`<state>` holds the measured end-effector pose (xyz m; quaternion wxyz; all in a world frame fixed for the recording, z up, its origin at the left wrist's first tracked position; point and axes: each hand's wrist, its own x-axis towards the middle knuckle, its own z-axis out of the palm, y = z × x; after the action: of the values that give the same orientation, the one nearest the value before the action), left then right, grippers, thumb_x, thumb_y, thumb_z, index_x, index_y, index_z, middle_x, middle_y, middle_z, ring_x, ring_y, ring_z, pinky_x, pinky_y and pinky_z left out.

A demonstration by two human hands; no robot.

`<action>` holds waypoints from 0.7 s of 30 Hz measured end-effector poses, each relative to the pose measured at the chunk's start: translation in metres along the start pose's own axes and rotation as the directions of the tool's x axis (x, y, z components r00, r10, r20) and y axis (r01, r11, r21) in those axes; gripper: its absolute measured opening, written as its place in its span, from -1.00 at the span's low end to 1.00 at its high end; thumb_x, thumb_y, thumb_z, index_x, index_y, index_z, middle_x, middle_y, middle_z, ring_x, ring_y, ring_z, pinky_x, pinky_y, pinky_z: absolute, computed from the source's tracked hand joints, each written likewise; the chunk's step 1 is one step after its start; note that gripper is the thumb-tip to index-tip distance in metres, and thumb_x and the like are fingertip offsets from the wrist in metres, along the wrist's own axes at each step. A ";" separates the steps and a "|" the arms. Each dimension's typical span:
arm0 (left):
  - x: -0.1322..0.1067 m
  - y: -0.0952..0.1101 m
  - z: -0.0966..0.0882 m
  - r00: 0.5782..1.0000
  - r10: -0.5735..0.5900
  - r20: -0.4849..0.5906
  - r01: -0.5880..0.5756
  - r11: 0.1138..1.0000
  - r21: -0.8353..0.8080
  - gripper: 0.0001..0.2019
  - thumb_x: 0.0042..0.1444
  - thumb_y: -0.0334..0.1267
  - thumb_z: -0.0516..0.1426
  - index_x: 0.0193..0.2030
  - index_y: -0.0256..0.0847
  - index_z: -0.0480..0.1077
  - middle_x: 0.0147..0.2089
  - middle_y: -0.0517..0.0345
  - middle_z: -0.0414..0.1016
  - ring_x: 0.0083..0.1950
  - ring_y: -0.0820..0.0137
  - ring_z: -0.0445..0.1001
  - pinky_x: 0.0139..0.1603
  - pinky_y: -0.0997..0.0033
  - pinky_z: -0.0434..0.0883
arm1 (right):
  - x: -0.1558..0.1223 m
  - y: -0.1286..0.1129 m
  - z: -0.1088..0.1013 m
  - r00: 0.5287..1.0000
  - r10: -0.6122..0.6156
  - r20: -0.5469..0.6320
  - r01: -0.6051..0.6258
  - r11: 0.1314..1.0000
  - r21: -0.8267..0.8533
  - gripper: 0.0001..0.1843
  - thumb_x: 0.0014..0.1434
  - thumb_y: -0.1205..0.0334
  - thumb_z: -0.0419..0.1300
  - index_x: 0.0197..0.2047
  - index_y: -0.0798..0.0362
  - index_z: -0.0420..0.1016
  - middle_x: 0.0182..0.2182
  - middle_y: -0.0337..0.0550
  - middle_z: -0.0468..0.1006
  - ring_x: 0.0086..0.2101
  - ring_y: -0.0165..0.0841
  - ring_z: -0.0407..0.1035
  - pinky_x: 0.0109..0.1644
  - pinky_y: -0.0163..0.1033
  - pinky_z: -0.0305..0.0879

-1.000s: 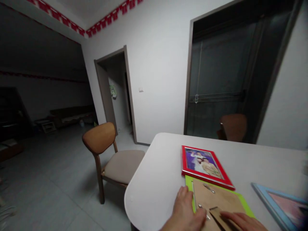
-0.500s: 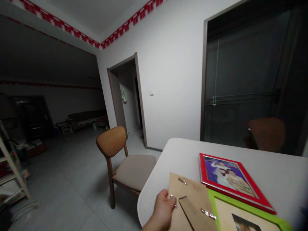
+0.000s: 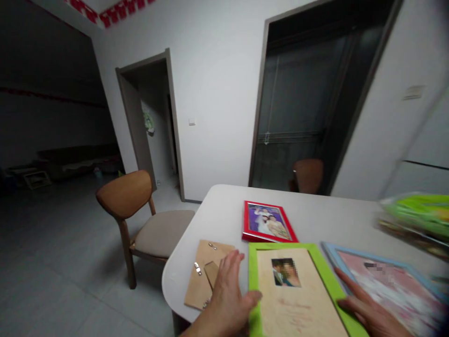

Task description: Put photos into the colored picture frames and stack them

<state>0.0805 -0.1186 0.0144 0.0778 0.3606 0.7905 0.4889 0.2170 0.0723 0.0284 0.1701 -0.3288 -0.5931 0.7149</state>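
Observation:
A green picture frame (image 3: 253,290) lies on the table in front of me, a small photo in its cream sheet. My left hand (image 3: 228,295) is open with fingers stretched, its thumb at the frame's left edge. Under and beside those fingers is a brown backing board (image 3: 196,290) with metal clips and a stand flap. At the green frame's right edge is my right hand (image 3: 368,309), thumb and forefinger apart; its other fingers are hidden. Near that hand lies a blue-edged picture frame (image 3: 403,269). A red picture frame (image 3: 269,221) rests beyond the green one.
The white table (image 3: 224,206) has a rounded left corner. Beside it stands a wooden chair (image 3: 164,231) with a grey seat. A blurred green package (image 3: 421,215) lies at the table's right. Behind are a doorway (image 3: 154,126) and a dark glass door (image 3: 298,103).
The backing board now lies at the table's left, released by my left hand, which has moved to the green frame. My right hand has come into view. The view has turned right.

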 end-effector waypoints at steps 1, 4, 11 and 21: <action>-0.003 0.012 0.016 0.990 0.094 0.103 -0.097 0.995 0.018 -0.25 -0.25 -0.27 0.20 0.14 -0.32 0.04 0.23 -0.04 -0.04 0.23 0.19 -0.10 0.22 0.22 -0.10 | -0.005 -0.005 0.003 0.999 0.045 0.002 -0.045 0.999 0.019 -0.25 -0.02 0.15 0.09 0.19 -0.12 -0.21 -0.39 -0.15 0.50 -0.48 -0.32 0.41 -0.40 -0.22 0.31; -0.008 0.041 0.053 0.908 0.325 0.264 -0.351 0.935 0.056 -0.17 -0.32 -0.23 0.24 0.15 -0.35 0.01 0.22 -0.14 -0.03 0.19 0.07 -0.03 0.17 0.08 0.00 | -0.010 -0.016 0.015 1.000 0.002 -0.012 -0.003 1.000 -0.013 -0.10 -0.14 0.14 0.18 0.20 -0.05 -0.24 -0.60 -0.31 0.46 -0.59 -0.36 0.36 -0.45 -0.26 0.27; 0.000 0.043 0.030 0.932 0.361 -0.017 -0.356 0.925 0.137 -0.44 -0.19 -0.50 -0.02 0.06 -0.28 0.11 -0.08 -0.03 0.32 -0.07 0.26 0.30 -0.02 0.23 0.27 | 0.012 0.000 -0.002 0.988 -0.143 -0.052 0.113 0.919 -0.378 -0.22 -0.08 0.17 0.05 0.19 0.17 -0.15 -0.69 -0.35 0.38 -0.65 -0.40 0.27 -0.57 -0.35 0.13; -0.016 -0.027 -0.018 0.992 -0.028 -0.124 0.049 0.985 0.164 -0.61 -0.11 -0.37 0.01 -0.06 -0.28 0.23 -0.08 0.02 0.38 -0.06 0.25 0.35 -0.03 0.21 0.28 | 0.039 0.029 -0.021 0.890 -0.456 -0.026 0.179 0.401 -0.898 -0.52 -0.11 0.26 0.02 -0.05 0.18 0.32 -0.28 0.01 0.50 -0.27 -0.19 0.38 -0.20 -0.20 0.22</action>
<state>0.0699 -0.1492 -0.0024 0.0084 0.3201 0.8388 0.4404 0.2071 0.1058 -0.0120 0.1895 -0.3414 -0.8964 0.2098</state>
